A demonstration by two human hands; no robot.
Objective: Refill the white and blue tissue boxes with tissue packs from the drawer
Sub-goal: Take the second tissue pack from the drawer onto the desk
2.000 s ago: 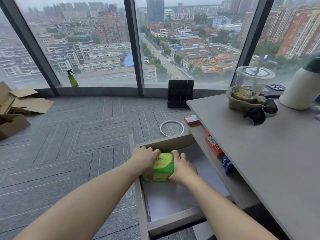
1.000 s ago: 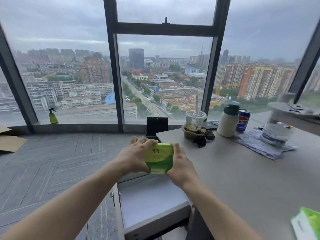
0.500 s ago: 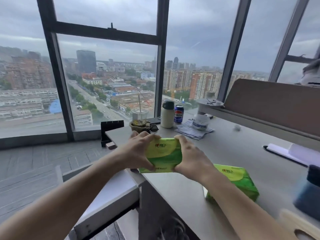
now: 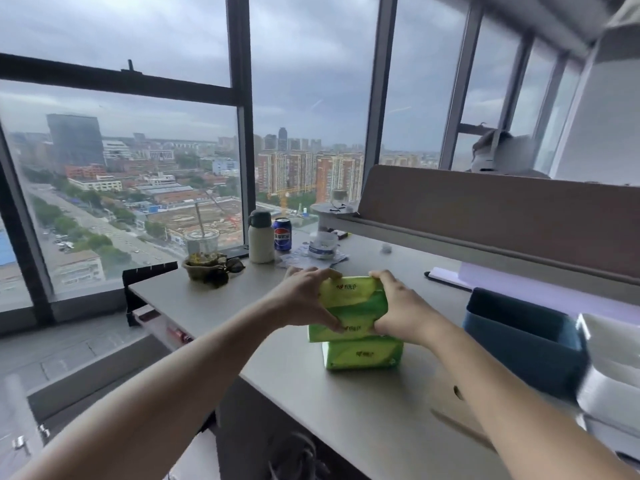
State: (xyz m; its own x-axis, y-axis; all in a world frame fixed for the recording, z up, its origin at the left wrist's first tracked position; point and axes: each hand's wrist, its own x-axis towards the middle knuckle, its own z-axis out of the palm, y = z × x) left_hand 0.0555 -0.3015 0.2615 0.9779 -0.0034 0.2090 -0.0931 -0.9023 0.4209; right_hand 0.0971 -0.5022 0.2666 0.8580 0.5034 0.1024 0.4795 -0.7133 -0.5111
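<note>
Tissue pack moved atop second pack, seemingly touching; left hand, right hand clamp it.

Tissue pack — now over second pack

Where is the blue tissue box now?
Head view, right side: the blue box stands on the desk, between the green packs and the white box.

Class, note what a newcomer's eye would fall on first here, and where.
A bright green tissue pack stands out at centre, held between the left hand and right hand over a second green pack on the desk. A dark blue tissue box sits to the right; tall windows fill the background.
</note>
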